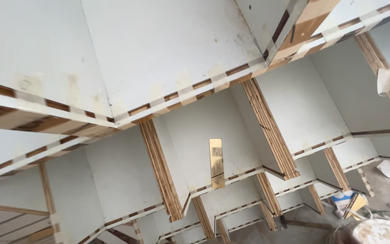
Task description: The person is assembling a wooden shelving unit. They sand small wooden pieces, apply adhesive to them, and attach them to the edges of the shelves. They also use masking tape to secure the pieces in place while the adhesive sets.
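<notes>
On the white plywood shelving (190,58) I see a gold strip (216,162) stuck across one shelf edge; other edges bare ply. Neither hand in view, grip unknowable.

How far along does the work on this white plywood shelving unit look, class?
Done: the white plywood shelving unit stands assembled, its shelves and dividers joined. In hand: one shiny gold strip leans in a middle compartment; no hands show. Left: the layered plywood front edges look bare but for pale tape patches, and a round white bucket and scraps sit on the floor.
</notes>
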